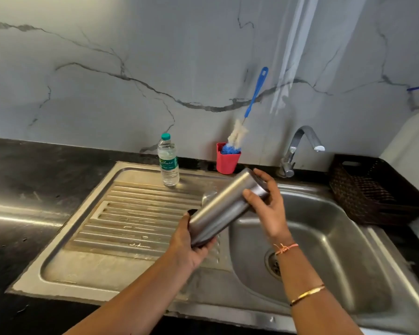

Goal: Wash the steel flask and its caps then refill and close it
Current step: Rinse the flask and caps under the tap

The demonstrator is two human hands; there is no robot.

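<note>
The steel flask is held tilted above the join of the drainboard and the sink basin, its upper end pointing up and to the right. My left hand grips its lower end from below. My right hand curls its fingers and thumb round the upper end, where the cap sits. A steel cap lies on the drainboard just behind the flask, partly hidden by it.
A sealed plastic water bottle stands at the back of the ribbed drainboard. A red cup holds a blue-handled bottle brush. The tap is off. A dark woven basket sits on the right counter.
</note>
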